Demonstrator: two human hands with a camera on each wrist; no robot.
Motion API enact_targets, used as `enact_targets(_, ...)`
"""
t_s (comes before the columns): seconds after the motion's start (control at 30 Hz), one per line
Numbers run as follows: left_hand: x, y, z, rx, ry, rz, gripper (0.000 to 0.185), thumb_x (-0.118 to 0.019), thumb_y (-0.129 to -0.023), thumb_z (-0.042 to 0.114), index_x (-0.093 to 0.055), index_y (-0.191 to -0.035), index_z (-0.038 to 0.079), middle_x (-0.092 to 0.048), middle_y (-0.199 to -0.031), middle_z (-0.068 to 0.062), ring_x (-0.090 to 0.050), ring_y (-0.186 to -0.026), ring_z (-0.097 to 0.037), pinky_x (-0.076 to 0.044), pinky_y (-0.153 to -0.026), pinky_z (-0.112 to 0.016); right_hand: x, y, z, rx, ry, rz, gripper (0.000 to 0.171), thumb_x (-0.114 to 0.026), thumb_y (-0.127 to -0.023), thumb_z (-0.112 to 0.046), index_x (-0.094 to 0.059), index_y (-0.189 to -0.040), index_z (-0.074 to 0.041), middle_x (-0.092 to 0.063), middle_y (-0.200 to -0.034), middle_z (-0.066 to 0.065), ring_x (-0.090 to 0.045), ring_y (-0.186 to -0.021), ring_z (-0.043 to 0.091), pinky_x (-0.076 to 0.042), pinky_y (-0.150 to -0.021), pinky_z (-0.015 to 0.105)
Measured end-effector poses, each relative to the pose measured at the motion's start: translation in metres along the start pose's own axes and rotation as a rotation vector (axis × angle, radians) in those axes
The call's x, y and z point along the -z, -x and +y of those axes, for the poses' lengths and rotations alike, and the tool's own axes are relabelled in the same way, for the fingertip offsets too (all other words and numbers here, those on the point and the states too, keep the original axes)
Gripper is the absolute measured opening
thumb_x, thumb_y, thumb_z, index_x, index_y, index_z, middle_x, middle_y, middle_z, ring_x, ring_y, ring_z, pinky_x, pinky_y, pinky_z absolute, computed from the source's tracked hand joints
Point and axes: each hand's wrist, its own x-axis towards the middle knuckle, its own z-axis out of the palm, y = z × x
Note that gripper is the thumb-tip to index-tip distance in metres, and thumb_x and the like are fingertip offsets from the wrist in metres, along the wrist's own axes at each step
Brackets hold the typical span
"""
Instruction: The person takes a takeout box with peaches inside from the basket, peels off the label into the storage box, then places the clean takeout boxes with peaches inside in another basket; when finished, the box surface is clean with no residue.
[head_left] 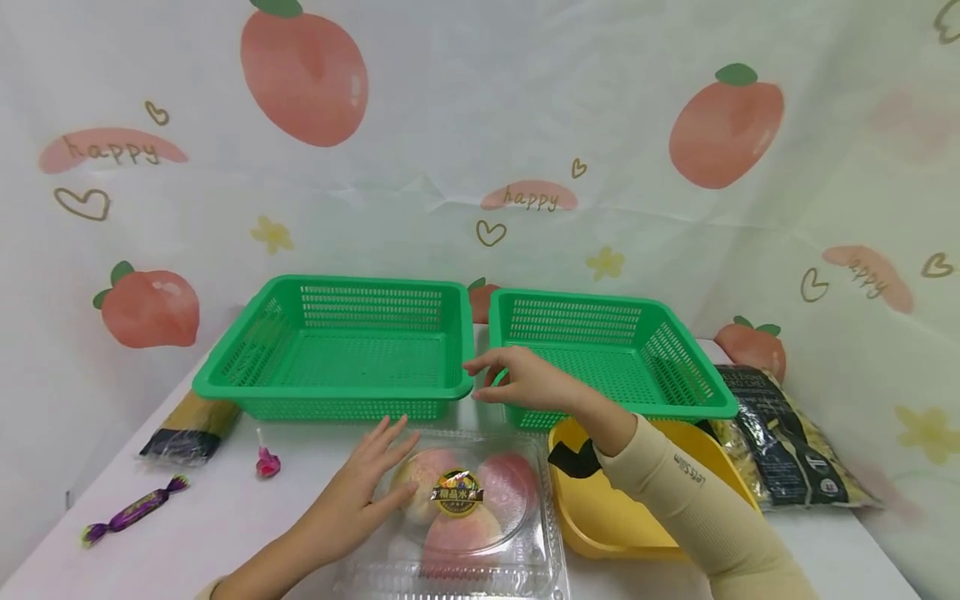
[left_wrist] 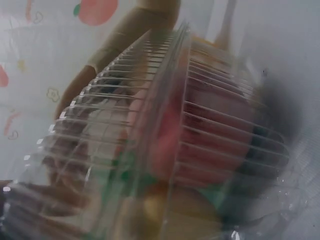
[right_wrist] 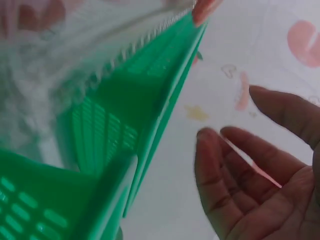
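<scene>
clear box (head_left: 525,546) of peaches (head_left: 461,542) at six o'clock, two hands near;
left hand (head_left: 358,490) spread over the lid's ten o'clock side; right hand (head_left: 528,383) at one, fingers loosely bent, thumb parted; yellow basket (head_left: 622,512) at three, just beside the box

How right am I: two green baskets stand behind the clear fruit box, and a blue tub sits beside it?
Not quite: the tub is yellow, not blue, as the head view shows. The rest holds: two green baskets stand behind the clear fruit box, and the tub sits beside it.
</scene>
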Motion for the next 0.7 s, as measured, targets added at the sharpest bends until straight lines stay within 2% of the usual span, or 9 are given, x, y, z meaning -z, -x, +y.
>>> enact_targets(0.13,-0.007,-0.001,0.0,0.007,-0.054,-0.022,0.052,-0.056,-0.092,0.033,-0.048,-0.136,0.006,-0.028,-0.152,-0.014,-0.016,-0.14,-0.043,-0.021,-0.104,-0.068,-0.009,0.003,-0.004,0.047,-0.025,-0.104,0.036,-0.064,-0.088,-0.015,-0.06,-0.121,-0.003,-0.063,-0.114,0.011,-0.061,-0.088,0.009,-0.054,-0.074,0.022)
enact_targets(0.23,-0.01,-0.001,0.001,0.02,-0.033,-0.025,0.051,-0.054,-0.093,0.034,-0.048,-0.136,0.007,-0.025,-0.153,-0.013,-0.013,-0.141,-0.041,-0.022,-0.102,-0.07,-0.014,0.004,-0.008,0.05,-0.031,-0.203,0.034,-0.065,-0.087,-0.014,-0.062,-0.119,-0.003,-0.064,-0.113,0.012,-0.062,-0.089,0.007,-0.053,-0.078,0.02)
enact_targets(0.33,-0.011,0.0,0.002,0.028,-0.031,-0.015,0.05,-0.054,-0.093,0.033,-0.048,-0.136,0.008,-0.025,-0.153,-0.012,-0.014,-0.141,-0.04,-0.025,-0.1,-0.071,-0.021,0.003,-0.012,0.055,0.006,-0.281,0.033,-0.066,-0.086,-0.013,-0.063,-0.117,-0.002,-0.065,-0.112,0.011,-0.061,-0.088,0.006,-0.052,-0.078,0.016)
enact_targets(0.53,-0.012,0.002,0.005,0.024,-0.098,-0.009,0.049,-0.053,-0.094,0.033,-0.049,-0.135,0.008,-0.026,-0.153,-0.013,-0.017,-0.141,-0.04,-0.024,-0.104,-0.067,-0.028,-0.002,-0.016,0.06,0.094,-0.363,0.03,-0.068,-0.083,-0.007,-0.064,-0.112,0.0,-0.066,-0.102,0.009,-0.061,-0.086,0.008,-0.05,-0.072,0.013)
enact_targets(0.7,-0.011,0.003,0.007,0.031,-0.11,-0.016,0.048,-0.052,-0.094,0.033,-0.049,-0.135,0.008,-0.024,-0.153,-0.013,-0.017,-0.141,-0.04,-0.02,-0.109,-0.062,-0.031,-0.006,-0.023,0.058,0.115,-0.423,0.023,-0.068,-0.082,-0.006,-0.067,-0.105,-0.003,-0.068,-0.097,0.005,-0.059,-0.081,0.002,-0.049,-0.073,0.012)
